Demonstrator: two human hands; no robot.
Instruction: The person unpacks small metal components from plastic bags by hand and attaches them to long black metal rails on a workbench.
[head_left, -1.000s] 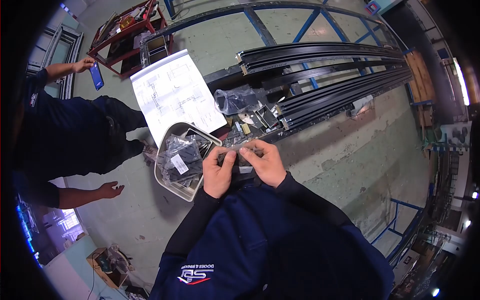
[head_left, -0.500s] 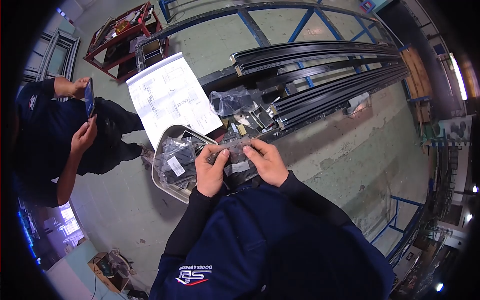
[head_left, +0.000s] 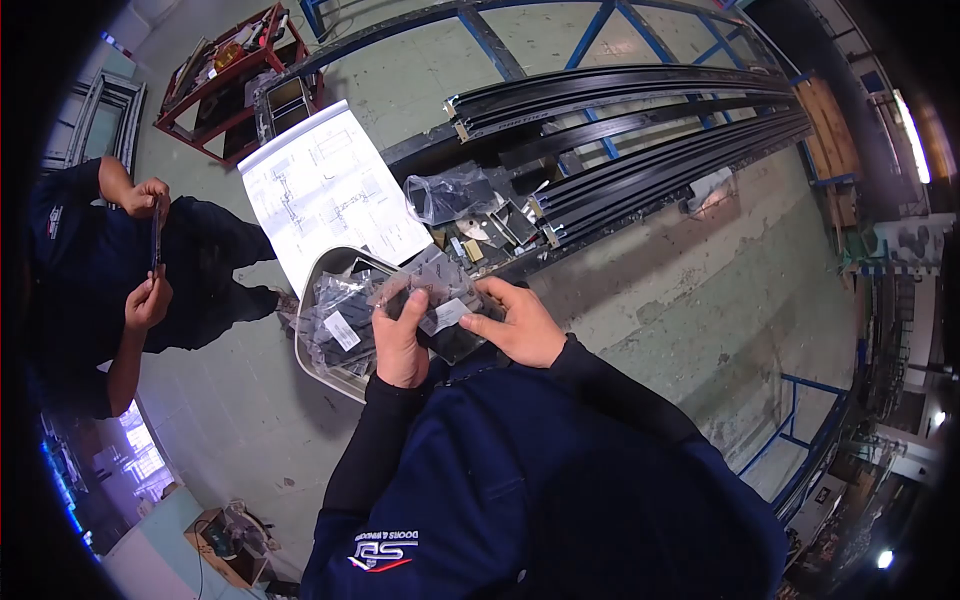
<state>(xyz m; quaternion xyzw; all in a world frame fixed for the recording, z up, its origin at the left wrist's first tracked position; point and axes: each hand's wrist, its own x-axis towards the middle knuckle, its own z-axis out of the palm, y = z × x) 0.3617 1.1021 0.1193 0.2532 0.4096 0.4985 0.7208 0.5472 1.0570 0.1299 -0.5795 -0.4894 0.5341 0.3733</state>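
Note:
Both hands hold a clear plastic bag (head_left: pixel 447 290) with a white label and dark contents in front of my chest. My left hand (head_left: pixel 402 345) grips its left side, thumb on top. My right hand (head_left: pixel 520 325) pinches the right side near the label. Just left of my left hand, a pale plastic bin (head_left: pixel 303 345) holds more clear bags (head_left: pixel 350 310) of dark parts, one with a white label. What exactly the held bag contains is hard to make out.
Drawing sheets (head_left: pixel 330 190) lie beyond the bin. Another plastic bag (head_left: pixel 450 195) and small loose parts are beside long black profiles (head_left: pixel 670 165) on a blue-framed bench. A co-worker (head_left: pixel 100 270) stands at left holding a flat device. Behind is a red cart (head_left: pixel 235 85).
The bag has been raised and turned, so its upper part and label show more fully. Both hands have shifted slightly left. The co-worker's device has tilted edge-on.

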